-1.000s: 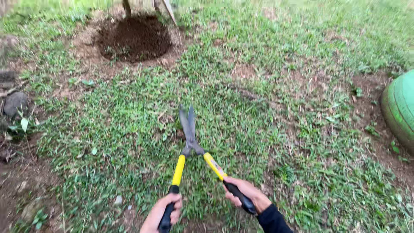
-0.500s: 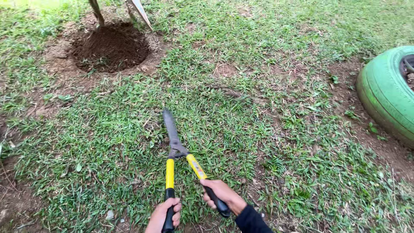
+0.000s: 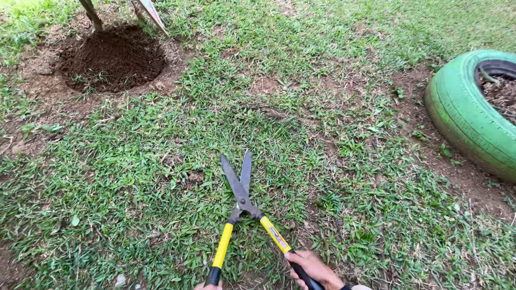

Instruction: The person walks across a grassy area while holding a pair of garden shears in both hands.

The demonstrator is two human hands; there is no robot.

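Long hedge shears with grey blades and yellow handles lie low over the grass, blades slightly apart and pointing away from me. My right hand grips the black end of the right handle. Only the fingertips of my left hand show at the bottom edge, closed on the black end of the left handle.
A mound of dark soil rings a thin trunk at the upper left. A green painted tyre filled with earth lies at the right edge. A dry twig rests in the grass beyond the blades. Bare dirt patches border the lawn.
The shears' blades, shut half a second ago, have spread a little. The view has shifted, so the tyre and soil mound appear further into frame. Both hands have slid toward the bottom edge.
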